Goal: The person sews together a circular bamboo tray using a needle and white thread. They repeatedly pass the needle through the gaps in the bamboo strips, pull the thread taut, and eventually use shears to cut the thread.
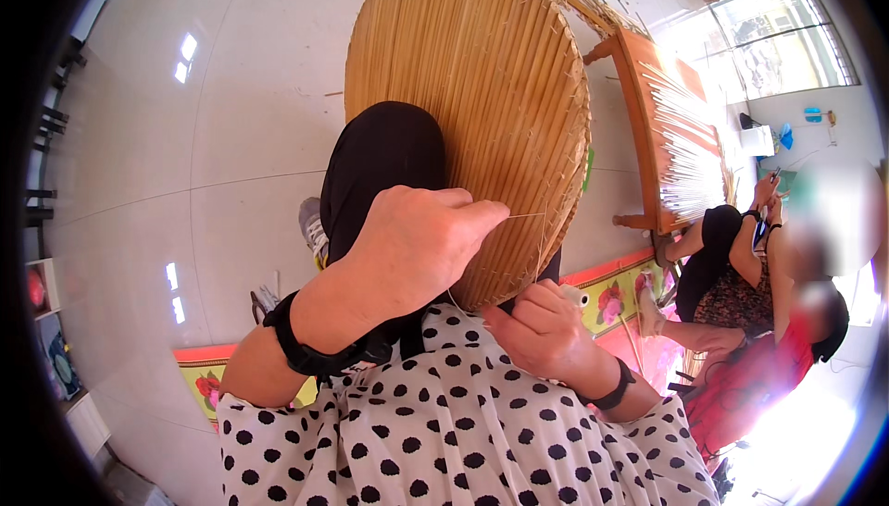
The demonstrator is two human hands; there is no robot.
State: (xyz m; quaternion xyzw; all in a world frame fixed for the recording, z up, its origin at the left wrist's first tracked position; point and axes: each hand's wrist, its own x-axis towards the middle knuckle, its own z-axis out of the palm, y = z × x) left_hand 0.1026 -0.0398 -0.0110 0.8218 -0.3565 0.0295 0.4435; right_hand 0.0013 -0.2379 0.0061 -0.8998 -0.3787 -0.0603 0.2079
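Straw panel (472, 71) lies under left fingers (491, 217), rim (507, 297) beside right fingers (535, 310).

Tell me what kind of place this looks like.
Likely an indoor handicraft workshop: a round straw-coloured panel before the person, pale strips spread on wooden furniture, and a fine strand in the left hand.

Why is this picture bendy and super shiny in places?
Head view: the fisheye lens bends straight edges and leaves black corners; head view: white glints shine on the glossy floor, and glare washes out the lower right; head view: a blurred patch hides part of a person, but the straw disc looks clear.
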